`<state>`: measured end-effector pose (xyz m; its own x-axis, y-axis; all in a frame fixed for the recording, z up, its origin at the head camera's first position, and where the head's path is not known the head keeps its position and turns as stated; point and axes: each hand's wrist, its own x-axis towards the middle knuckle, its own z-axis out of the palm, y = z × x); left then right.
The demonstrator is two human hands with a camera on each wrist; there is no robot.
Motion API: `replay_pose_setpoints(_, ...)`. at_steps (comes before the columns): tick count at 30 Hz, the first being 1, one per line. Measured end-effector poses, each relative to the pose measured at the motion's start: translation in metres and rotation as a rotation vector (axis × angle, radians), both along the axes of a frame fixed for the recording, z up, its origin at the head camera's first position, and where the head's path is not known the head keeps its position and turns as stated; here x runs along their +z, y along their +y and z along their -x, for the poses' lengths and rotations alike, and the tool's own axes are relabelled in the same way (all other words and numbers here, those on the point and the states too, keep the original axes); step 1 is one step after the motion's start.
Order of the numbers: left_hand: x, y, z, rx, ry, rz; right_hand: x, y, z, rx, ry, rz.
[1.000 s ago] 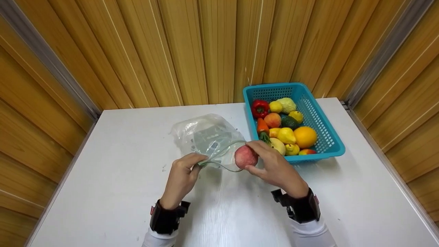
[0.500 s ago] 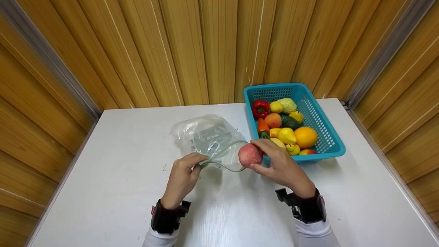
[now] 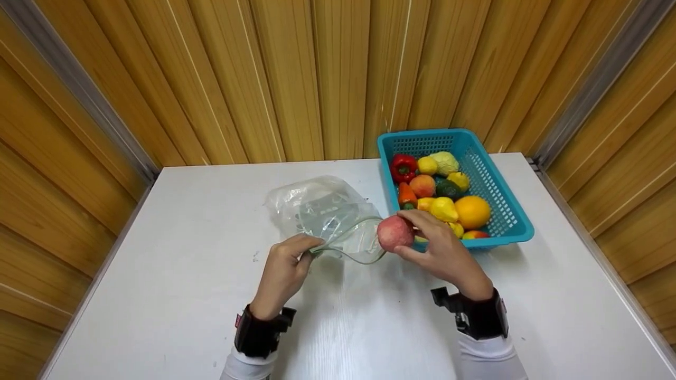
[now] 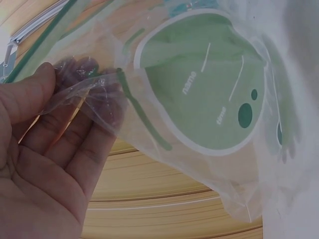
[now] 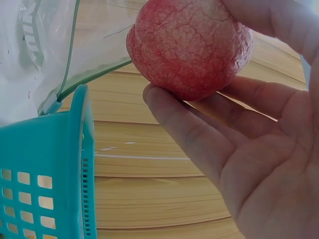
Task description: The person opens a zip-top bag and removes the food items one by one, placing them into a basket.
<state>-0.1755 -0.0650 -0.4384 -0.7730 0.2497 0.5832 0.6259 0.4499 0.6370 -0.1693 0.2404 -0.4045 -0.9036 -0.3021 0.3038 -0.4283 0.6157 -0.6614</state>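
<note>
A clear zip bag (image 3: 330,216) with a green seal and a green printed label lies in the middle of the table, its mouth spread toward the right. My left hand (image 3: 285,272) pinches the near left corner of that mouth between thumb and fingers; the left wrist view shows the film over the fingertips (image 4: 102,82). At the mouth's right side, my right hand (image 3: 443,253) holds a pinkish-red round fruit (image 3: 395,233) with a crackled skin, its exact kind unclear. Thumb and fingers (image 5: 184,127) grip the fruit from the right.
Behind my right hand stands a teal plastic basket (image 3: 507,203) holding several fruits and vegetables, among them a red bell pepper (image 3: 404,168), a carrot (image 3: 406,194) and an orange (image 3: 472,212). The white table (image 3: 200,248) meets a wood-look wall (image 3: 296,79) at the back.
My right hand has drawn the fruit a little to the right, from within the bag's mouth to its right edge. The left hand keeps its pinch in almost the same place.
</note>
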Motion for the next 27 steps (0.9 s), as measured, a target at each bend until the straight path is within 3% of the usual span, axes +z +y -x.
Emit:
replay_pose_setpoints(6,0.000,0.000,0.000,-0.003,0.011,0.008,-0.002,0.007,0.004,-0.028,0.012,0.031)
replay_pose_setpoints(10,0.000,0.000,0.000,0.003,0.002,0.010,-0.001,0.017,0.011,-0.071,-0.038,0.057)
replay_pose_setpoints(17,0.001,0.000,0.000,0.008,0.014,0.005,0.002,0.047,0.040,-0.168,-0.095,0.036)
replay_pose_setpoints(27,0.000,0.001,-0.001,0.002,0.007,0.003,0.003,0.077,0.074,-0.291,-0.143,-0.085)
